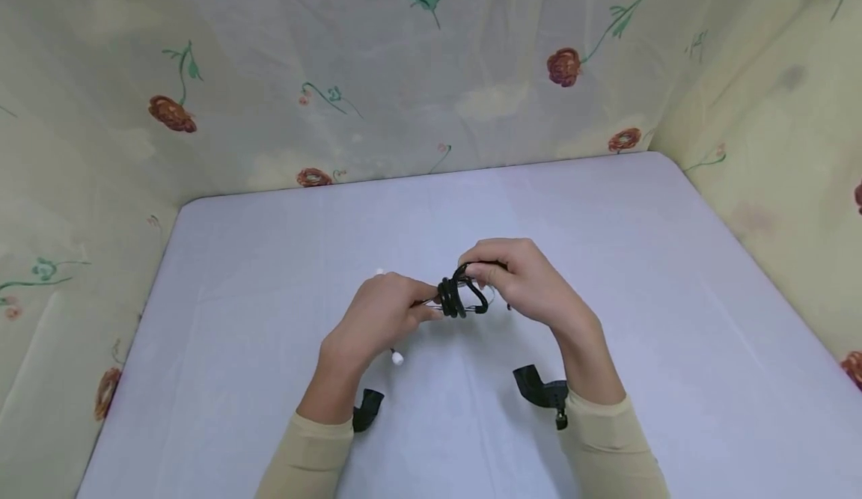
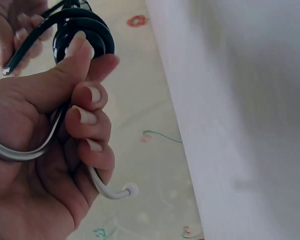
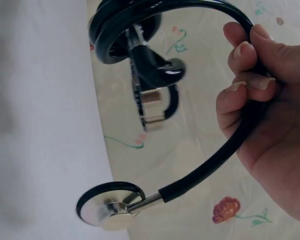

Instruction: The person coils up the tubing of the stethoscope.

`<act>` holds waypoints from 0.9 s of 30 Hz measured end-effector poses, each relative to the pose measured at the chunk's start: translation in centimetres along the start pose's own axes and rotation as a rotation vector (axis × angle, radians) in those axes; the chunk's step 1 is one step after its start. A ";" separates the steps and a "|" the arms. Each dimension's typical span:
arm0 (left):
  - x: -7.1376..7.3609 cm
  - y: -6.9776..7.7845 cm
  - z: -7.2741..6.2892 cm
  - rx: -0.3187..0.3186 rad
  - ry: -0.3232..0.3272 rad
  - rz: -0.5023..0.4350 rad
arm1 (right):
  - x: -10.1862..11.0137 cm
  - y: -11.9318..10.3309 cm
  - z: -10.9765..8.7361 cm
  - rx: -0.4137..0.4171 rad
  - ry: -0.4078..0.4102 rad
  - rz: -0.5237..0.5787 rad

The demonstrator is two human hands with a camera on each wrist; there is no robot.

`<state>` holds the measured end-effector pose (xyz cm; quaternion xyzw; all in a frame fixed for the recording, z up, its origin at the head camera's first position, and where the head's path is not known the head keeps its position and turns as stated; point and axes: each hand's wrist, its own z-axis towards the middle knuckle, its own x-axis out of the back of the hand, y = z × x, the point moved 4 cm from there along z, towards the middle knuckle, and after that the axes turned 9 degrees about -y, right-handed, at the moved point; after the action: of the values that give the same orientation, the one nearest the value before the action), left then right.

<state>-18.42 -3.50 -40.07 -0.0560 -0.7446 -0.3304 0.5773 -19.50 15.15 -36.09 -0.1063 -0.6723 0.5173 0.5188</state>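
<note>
Both hands hold a stethoscope with black tubing, up over the table. My left hand [image 1: 380, 312] grips its metal ear tubes [image 2: 25, 155], thumb and index finger pressed at the wound part. A white ear tip [image 2: 132, 189] sticks out below those fingers. Several turns of black tubing [image 1: 453, 297] wrap around the metal tubes just beyond the left fingertips. My right hand [image 1: 521, 278] pinches the loose stretch of tubing [image 3: 200, 170] between thumb and fingers. From that stretch hangs the round chest piece [image 3: 110, 205], seen in the right wrist view.
A white-covered table [image 1: 269, 259] lies under the hands. Floral cloth [image 1: 404, 72] hangs behind it and on both sides. Black wrist mounts [image 1: 539, 388] stick out inward from both forearms.
</note>
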 end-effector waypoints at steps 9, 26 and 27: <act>0.3 2.8 -0.3 -0.155 -0.001 0.051 | 1.1 0.7 -0.2 -0.022 0.054 -0.006; 1.3 4.1 -0.9 -0.267 0.035 0.028 | 2.0 3.9 -0.2 -0.065 0.011 0.158; 1.4 4.1 -1.0 -0.274 0.038 0.021 | 2.1 4.1 -0.2 -0.064 0.012 0.173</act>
<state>-16.19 -1.26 -36.91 -0.1360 -0.6806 -0.4239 0.5819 -21.86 18.48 -38.20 -0.1839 -0.6737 0.5376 0.4726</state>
